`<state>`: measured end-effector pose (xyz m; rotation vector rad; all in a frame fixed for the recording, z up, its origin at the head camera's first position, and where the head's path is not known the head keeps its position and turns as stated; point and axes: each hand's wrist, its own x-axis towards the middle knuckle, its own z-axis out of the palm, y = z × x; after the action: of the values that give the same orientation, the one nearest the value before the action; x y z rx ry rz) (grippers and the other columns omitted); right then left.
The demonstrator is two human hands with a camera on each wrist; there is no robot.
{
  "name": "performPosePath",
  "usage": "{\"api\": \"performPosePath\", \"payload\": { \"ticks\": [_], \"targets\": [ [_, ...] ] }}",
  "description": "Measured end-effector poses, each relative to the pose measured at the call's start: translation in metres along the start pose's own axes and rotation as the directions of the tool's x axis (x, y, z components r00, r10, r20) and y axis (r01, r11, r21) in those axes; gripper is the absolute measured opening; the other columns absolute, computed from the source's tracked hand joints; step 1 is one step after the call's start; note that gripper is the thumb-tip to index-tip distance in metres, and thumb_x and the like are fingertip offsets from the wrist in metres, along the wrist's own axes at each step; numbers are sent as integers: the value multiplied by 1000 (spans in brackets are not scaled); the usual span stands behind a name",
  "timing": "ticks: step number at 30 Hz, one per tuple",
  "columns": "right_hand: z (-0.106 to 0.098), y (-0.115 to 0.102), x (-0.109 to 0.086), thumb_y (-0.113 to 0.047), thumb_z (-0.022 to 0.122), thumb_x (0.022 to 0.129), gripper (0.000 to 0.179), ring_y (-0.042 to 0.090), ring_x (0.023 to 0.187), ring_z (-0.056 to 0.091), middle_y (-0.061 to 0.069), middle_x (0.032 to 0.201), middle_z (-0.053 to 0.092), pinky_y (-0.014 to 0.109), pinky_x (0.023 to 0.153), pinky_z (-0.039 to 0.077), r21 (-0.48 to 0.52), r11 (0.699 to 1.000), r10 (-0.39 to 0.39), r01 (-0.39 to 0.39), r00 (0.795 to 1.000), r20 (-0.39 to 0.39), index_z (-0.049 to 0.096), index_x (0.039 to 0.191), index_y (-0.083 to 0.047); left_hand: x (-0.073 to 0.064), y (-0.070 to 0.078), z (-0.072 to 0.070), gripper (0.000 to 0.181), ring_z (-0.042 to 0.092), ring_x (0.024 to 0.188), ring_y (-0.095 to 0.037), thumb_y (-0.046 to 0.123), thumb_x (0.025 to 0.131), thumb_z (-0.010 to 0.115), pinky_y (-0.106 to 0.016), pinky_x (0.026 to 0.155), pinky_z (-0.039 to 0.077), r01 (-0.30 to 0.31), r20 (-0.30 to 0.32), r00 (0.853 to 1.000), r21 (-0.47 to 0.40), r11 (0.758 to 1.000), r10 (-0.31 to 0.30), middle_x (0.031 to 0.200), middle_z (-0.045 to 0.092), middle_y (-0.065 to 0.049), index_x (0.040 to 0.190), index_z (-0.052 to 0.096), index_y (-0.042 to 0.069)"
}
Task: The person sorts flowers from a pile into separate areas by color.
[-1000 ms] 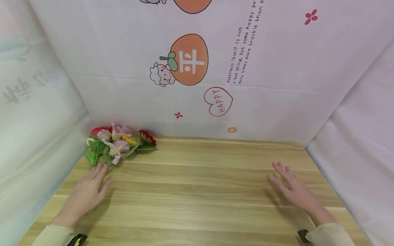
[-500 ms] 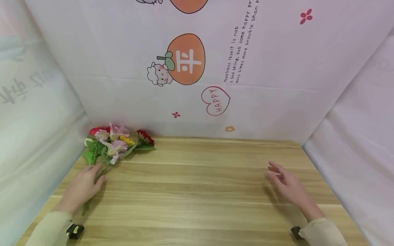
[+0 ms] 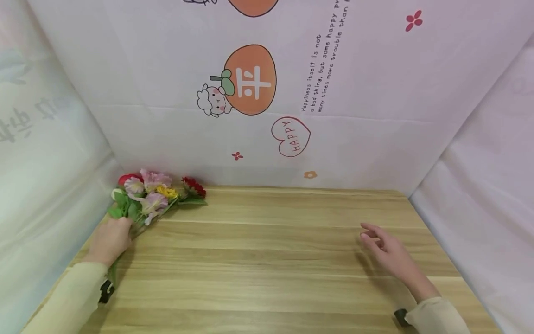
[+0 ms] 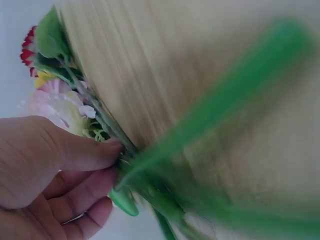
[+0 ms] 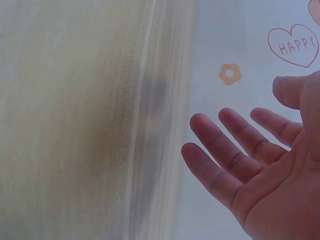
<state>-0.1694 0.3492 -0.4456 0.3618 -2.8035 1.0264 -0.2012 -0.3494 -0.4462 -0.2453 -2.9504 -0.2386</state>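
Note:
My left hand (image 3: pixel 109 239) grips the green stems of a bunch of flowers at the table's back left. In the left wrist view, the thumb and fingers pinch the stems (image 4: pixel 107 122), and blurred stem ends stick out toward the camera. The flower heads include a pink-lilac flower (image 3: pixel 153 202), a yellow flower (image 3: pixel 167 191), a dark red flower (image 3: pixel 193 186), a red one (image 3: pixel 129 179) and a white bud (image 3: pixel 117 194), with green leaves among them. My right hand (image 3: pixel 390 253) hovers over the right side with relaxed fingers, holding nothing.
The wooden tabletop (image 3: pixel 250 260) lies between both hands. White printed cloth (image 3: pixel 354 153) rises behind it, with more cloth walls along the left side (image 3: pixel 54 171) and right side (image 3: pixel 492 185).
My left hand has closed round the stems, and the flowers have shifted slightly left. The right hand's fingers have relaxed from a more spread pose. The head view has turned a little.

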Motion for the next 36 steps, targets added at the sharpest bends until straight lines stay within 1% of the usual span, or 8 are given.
{"api": "performPosePath", "payload": {
  "ticks": [5,10,15,20,26,30,33,36],
  "targets": [
    [1,0,-2,-23,54,107,42,29,89,72,19,114,69,28,72,58,19,1000,-24,24,1000,-3,53,142,0,8,-6,-3,18,61,61,-39,-12,78,56,-58,55,50,61,44,997,-9,998,-61,65,61,-14,70,60,3],
    [1,0,-3,-23,53,108,40,29,87,72,18,113,69,28,70,57,26,999,-25,25,1000,5,53,141,0,10,-2,-5,19,61,60,-45,-10,82,53,-58,51,50,104,71,992,-7,995,-103,66,62,-18,70,61,3],
    [2,0,-2,-24,53,108,41,27,87,72,17,114,69,27,70,57,30,999,-19,19,999,27,53,142,-1,15,0,-5,21,60,58,-46,2,90,65,-60,50,49,131,56,990,-13,991,-130,65,61,-21,69,61,0],
    [3,-4,0,-25,53,108,41,25,87,73,16,113,69,27,71,57,35,999,-16,15,999,39,53,142,-2,22,-3,-1,29,61,60,-46,13,92,71,-60,52,51,146,70,987,-14,989,-145,66,61,-22,69,61,-1],
    [3,-7,4,-27,51,108,41,24,89,73,14,114,69,29,74,57,16,1000,-13,12,998,54,53,142,-3,23,-7,-5,25,61,62,-44,11,90,69,-59,54,50,189,124,975,-34,981,-183,66,61,-18,67,62,3],
    [3,-8,6,-27,51,109,41,25,89,72,13,113,69,31,74,57,8,1000,-11,11,999,52,53,142,-3,23,-9,-10,12,61,64,-38,5,84,68,-57,55,51,203,158,969,-55,978,-192,69,62,-16,73,66,3],
    [3,-9,6,-26,51,109,40,26,88,73,14,112,69,31,74,57,8,1000,-20,20,998,53,54,141,-3,23,-11,-14,3,58,64,-33,3,80,67,-54,55,49,191,162,971,-75,979,-177,70,62,-14,78,69,1],
    [3,-10,6,-26,52,108,40,26,87,73,14,112,69,30,73,57,22,999,-26,25,998,56,54,141,-3,21,-12,-19,13,62,72,-40,2,77,66,-57,61,51,174,147,976,-103,979,-158,80,68,-22,87,73,-3]
  ]
}}
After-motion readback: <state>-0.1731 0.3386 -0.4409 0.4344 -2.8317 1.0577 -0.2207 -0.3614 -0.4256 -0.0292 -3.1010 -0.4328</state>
